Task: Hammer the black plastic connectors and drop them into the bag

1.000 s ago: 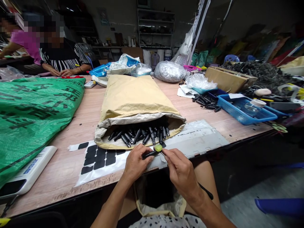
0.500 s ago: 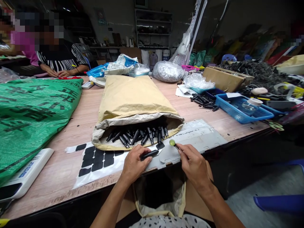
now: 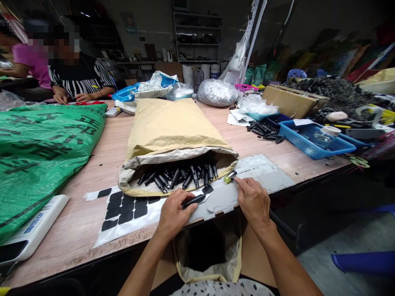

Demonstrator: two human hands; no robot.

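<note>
My left hand (image 3: 175, 209) is closed around a black pen-like tube (image 3: 194, 200), which lies low over the front edge of the table and points right. At the front of a grey board (image 3: 262, 172), my right hand (image 3: 253, 201) pinches a small cylinder with a yellow-green end (image 3: 228, 177), tilted down close to the board. Part of the cylinder is hidden by my fingers. Between my hands lies a black rounded patch (image 3: 207, 189). Just beyond them a tan sack (image 3: 179, 127) gapes toward me, with several black tubes (image 3: 175, 177) in its mouth.
A white sheet of black patches (image 3: 126, 209) lies left of my hands. Further left are a green sack (image 3: 46, 148) and a white scale (image 3: 37, 226). Blue baskets (image 3: 317, 150) stand at right. Below the table edge an open sack (image 3: 210, 275) sits at my lap. Co-workers sit far left.
My right hand has turned and moved slightly forward, so the cylinder's yellow-green end now points left and sideways instead of facing me. The left hand with its black tube has stayed put.
</note>
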